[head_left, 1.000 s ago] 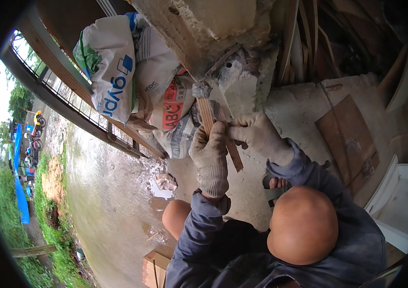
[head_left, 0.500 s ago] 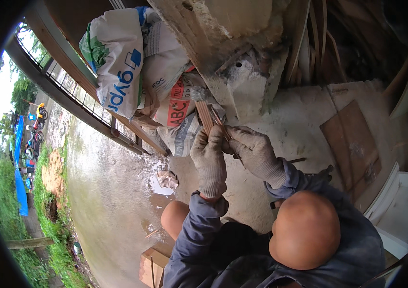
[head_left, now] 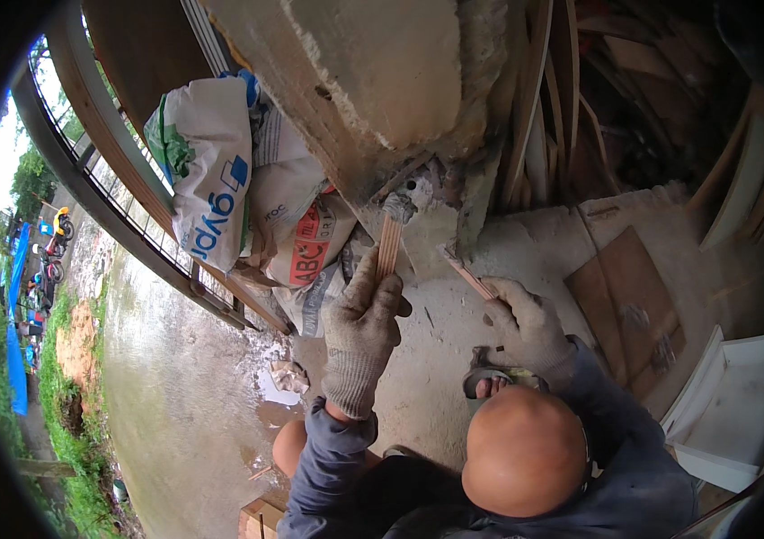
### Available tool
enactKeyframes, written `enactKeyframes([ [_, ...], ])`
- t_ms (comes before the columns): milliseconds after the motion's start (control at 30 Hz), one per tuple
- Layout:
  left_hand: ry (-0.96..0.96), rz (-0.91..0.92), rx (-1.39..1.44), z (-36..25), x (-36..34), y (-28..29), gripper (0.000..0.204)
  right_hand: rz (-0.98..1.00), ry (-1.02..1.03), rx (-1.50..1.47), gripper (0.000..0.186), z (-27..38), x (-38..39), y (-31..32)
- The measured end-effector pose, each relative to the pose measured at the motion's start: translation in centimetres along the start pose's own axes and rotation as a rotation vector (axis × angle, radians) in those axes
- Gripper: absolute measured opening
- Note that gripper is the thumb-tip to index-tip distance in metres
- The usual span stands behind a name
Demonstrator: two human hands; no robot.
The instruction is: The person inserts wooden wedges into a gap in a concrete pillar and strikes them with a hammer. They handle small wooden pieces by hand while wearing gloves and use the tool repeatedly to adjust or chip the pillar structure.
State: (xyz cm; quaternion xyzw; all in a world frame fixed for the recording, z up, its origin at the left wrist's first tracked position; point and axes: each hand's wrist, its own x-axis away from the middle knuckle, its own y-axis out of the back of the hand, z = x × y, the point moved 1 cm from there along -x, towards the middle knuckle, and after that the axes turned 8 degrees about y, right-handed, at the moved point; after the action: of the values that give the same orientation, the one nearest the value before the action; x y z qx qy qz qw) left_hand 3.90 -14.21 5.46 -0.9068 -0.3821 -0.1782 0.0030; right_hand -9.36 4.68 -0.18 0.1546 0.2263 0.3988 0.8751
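Observation:
My left hand (head_left: 359, 328), in a dirty knitted glove, grips a flat wooden stick (head_left: 390, 242) that points up toward the concrete column. Its top end carries a grey, crusted lump (head_left: 398, 208); whether this touches the column cannot tell. Separated from it to the right, my gloved right hand (head_left: 530, 331) pinches a thinner wood strip (head_left: 465, 268), tilted up and leftward. A chipped concrete column (head_left: 373, 81) with a rough hole at its base rises beyond both hands. Below my hands are my bare knee (head_left: 523, 449) and a sandalled foot (head_left: 490, 384) on the concrete floor.
Printed sacks (head_left: 207, 171) lean beside a metal-barred frame (head_left: 112, 171) at left. Curved-looking boards (head_left: 539, 126) stand at right, near a brown sheet (head_left: 625, 310) and a white tray (head_left: 706, 440). A crumpled scrap (head_left: 288, 377) lies on wet floor. Motorbikes (head_left: 58, 238) are outside, beside greenery.
My hands were together on the wood; now my right hand has drawn away rightward with a thin strip, while my left still grips the stick. The view has shifted slightly.

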Motion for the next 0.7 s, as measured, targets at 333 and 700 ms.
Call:
enactKeyframes([
  [333,0.128,0.007,-0.090,-5.1,-0.3,-1.1,0.046,0.085,0.225,0.363,0.060,5.3,-2.9,3.2],
  [700,0.119,0.036,-0.019,-4.9,-0.5,-0.8,0.044,0.038,0.443,0.693,0.051,9.0,-5.0,4.0],
])
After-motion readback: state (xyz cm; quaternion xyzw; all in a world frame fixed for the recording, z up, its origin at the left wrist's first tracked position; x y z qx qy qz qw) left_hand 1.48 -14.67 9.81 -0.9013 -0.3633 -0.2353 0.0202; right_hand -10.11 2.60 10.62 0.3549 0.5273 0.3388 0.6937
